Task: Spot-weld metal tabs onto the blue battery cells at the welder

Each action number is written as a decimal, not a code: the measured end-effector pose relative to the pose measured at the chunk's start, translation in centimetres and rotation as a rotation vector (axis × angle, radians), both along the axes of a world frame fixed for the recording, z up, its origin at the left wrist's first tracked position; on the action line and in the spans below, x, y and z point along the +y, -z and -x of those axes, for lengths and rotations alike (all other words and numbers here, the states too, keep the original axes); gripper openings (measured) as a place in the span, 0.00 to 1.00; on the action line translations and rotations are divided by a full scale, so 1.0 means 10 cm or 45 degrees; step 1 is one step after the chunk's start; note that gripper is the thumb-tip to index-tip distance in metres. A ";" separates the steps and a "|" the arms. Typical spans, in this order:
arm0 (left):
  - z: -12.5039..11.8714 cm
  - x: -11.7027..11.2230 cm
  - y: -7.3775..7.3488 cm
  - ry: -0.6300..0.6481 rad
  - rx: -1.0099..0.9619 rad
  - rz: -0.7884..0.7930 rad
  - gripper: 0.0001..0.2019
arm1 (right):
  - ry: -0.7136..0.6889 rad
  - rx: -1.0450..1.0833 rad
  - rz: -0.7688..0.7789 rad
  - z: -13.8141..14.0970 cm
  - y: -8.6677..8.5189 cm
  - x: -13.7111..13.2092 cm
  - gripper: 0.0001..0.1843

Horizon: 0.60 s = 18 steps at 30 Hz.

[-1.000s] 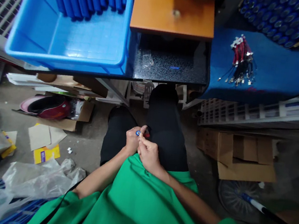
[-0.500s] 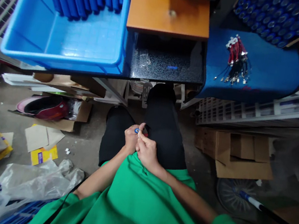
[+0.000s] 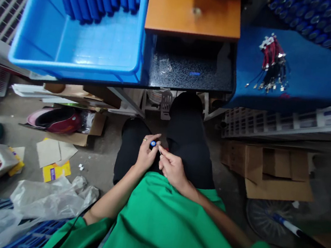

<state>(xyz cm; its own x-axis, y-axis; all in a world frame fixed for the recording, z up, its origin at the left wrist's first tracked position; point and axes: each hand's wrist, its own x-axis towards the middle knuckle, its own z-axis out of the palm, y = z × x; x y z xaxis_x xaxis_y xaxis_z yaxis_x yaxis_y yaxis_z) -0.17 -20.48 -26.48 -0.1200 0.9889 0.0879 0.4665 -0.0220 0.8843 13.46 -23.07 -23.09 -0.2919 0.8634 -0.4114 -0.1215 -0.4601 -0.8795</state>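
Over my lap, my left hand (image 3: pixel 145 154) pinches a small blue cylinder (image 3: pixel 153 143) seen end-on, fingers curled around it. My right hand (image 3: pixel 172 168) is closed in a pinch, its fingertips meeting the cylinder's right side, with a bit of red showing just behind them. What the right fingers grip is too small to name. A bundle of red and black wires with metal ends (image 3: pixel 271 65) lies on the blue cloth (image 3: pixel 314 75) at the upper right.
A blue bin (image 3: pixel 71 51) holding several blue tubes sits upper left beside a wooden board (image 3: pixel 195 13) over a dark speckled tabletop (image 3: pixel 191 68). More blue cylinders (image 3: pixel 316 18) are stacked top right. Cardboard boxes (image 3: pixel 269 171), plastic bags (image 3: pixel 50 196) and a red helmet (image 3: pixel 55 119) litter the floor.
The hands have stayed over the lap. My left fingers have opened out slightly around the blue cylinder, and my right fingertips have shifted to its right side.
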 end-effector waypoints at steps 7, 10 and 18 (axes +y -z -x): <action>-0.02 -0.02 -0.03 0.014 -0.291 0.123 0.08 | -0.090 -0.027 -0.009 -0.01 -0.01 0.00 0.27; -0.02 -0.03 -0.04 -0.017 -0.281 0.179 0.09 | -0.128 -0.049 -0.016 -0.01 -0.01 0.01 0.27; -0.03 -0.01 -0.01 -0.008 -0.225 0.191 0.12 | -0.176 -0.082 -0.059 -0.02 -0.05 0.03 0.27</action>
<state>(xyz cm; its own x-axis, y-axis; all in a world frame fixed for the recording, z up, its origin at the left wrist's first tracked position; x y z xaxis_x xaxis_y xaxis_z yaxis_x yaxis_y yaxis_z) 0.10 -20.60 -26.38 -0.1265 0.9885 -0.0827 0.3034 0.1180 0.9455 13.67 -22.81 -22.62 -0.3834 0.8354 -0.3938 -0.0029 -0.4275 -0.9040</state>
